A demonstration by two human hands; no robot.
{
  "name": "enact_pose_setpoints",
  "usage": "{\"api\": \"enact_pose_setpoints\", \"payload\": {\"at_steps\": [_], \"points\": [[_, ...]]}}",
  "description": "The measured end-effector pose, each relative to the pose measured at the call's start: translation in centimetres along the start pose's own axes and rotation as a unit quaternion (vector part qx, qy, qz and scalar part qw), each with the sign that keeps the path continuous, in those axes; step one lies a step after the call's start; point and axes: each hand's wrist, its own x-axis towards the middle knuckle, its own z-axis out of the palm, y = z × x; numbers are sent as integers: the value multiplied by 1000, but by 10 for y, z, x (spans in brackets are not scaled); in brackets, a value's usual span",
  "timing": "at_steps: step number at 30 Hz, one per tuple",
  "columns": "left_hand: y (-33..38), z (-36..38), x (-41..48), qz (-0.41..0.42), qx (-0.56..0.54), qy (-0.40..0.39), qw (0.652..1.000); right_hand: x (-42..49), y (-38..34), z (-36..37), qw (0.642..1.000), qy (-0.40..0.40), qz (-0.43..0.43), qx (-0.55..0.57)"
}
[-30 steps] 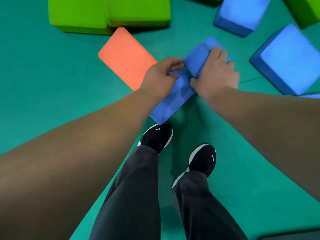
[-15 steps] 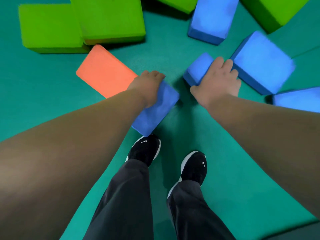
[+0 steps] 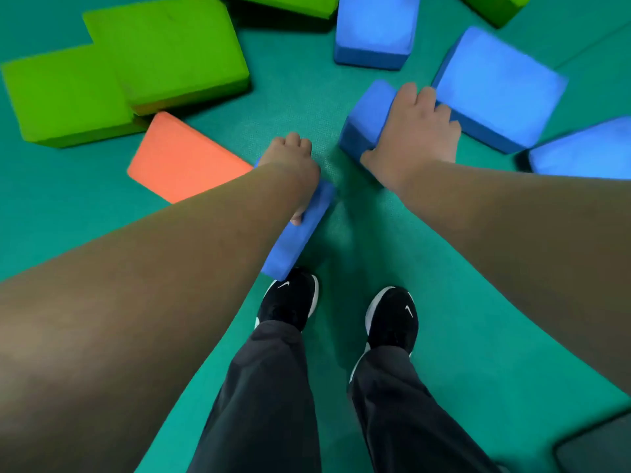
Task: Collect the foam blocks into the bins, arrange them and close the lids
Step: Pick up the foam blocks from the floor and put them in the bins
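My left hand [image 3: 290, 162] grips a blue foam block [image 3: 297, 237] from above, with the thumb along its near side; the block is lifted above the green floor, over my left shoe. My right hand [image 3: 413, 131] grips a second blue foam block [image 3: 367, 119], fingers curled over its far edge. That block sits just left of a larger blue block [image 3: 498, 83]. An orange block [image 3: 181, 158] lies flat on the floor, left of my left hand.
Green blocks [image 3: 164, 52] lie stacked at the upper left, with more green ones along the top edge. Another blue block [image 3: 375, 29] lies at the top centre and one [image 3: 584, 148] at the right edge. A dark object [image 3: 597, 448] shows at the bottom right corner.
The two blue blocks were together a second ago. My left hand has pulled its block toward my feet and lifted it, while my right hand has drawn its block away to the right.
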Motion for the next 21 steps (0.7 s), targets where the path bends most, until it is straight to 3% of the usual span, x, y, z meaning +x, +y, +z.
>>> {"api": "enact_pose_setpoints", "payload": {"at_steps": [3,6,15,21], "points": [[-2,-10,-16,9,14,-26,1000,-3,1,-8,998,-57,-11,2],[2,-12,-37,-18,-86,-58,994,-4,15,-26,992,-124,-18,27],[12,-118,-83,-26,-202,124,971,-61,108,-85,979,-182,70,64],[72,-226,-107,79,-110,214,967,-117,180,-134,960,-164,186,128]]}}
